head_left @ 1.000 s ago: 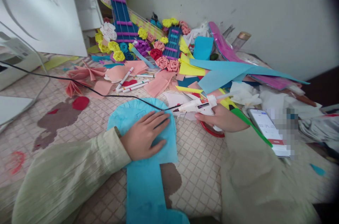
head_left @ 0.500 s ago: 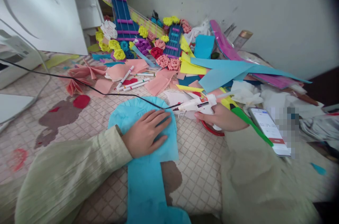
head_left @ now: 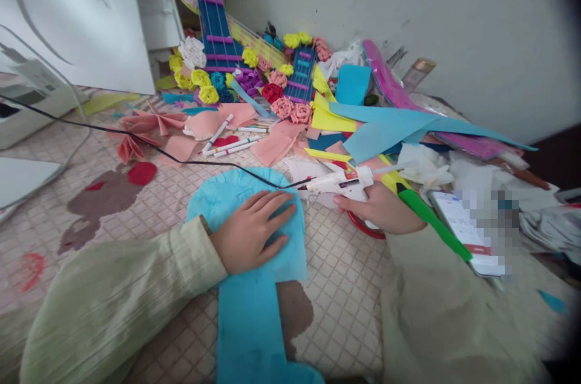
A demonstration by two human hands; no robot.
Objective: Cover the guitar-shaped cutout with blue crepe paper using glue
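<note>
My left hand [head_left: 254, 231] lies flat on the rounded top of a light blue paper-covered shape [head_left: 249, 305], with its fingers stretched out. The shape narrows into a long strip toward me. To the right, my right hand [head_left: 394, 208] is closed around a white glue gun [head_left: 345, 183]. A clear glue stick sticks out of the gun's right end, and a black cord crosses the table to its left end. Beneath the gun lies a piece of white paper [head_left: 297, 167]. Partly hidden by my right hand is a red ring-like thing [head_left: 363, 228].
Paper-decorated blue guitars [head_left: 223, 48] with crepe flowers stand against the wall. Before them lie markers [head_left: 233, 147], pink paper scraps [head_left: 278, 145] and blue sheets [head_left: 393, 133]. A phone [head_left: 467, 233] lies at right beside a green strip [head_left: 433, 224]. A white power strip [head_left: 34, 91] sits at left.
The view has shifted slightly. Both hands stay essentially in place, the left flat on the blue shape and the right around the glue gun.
</note>
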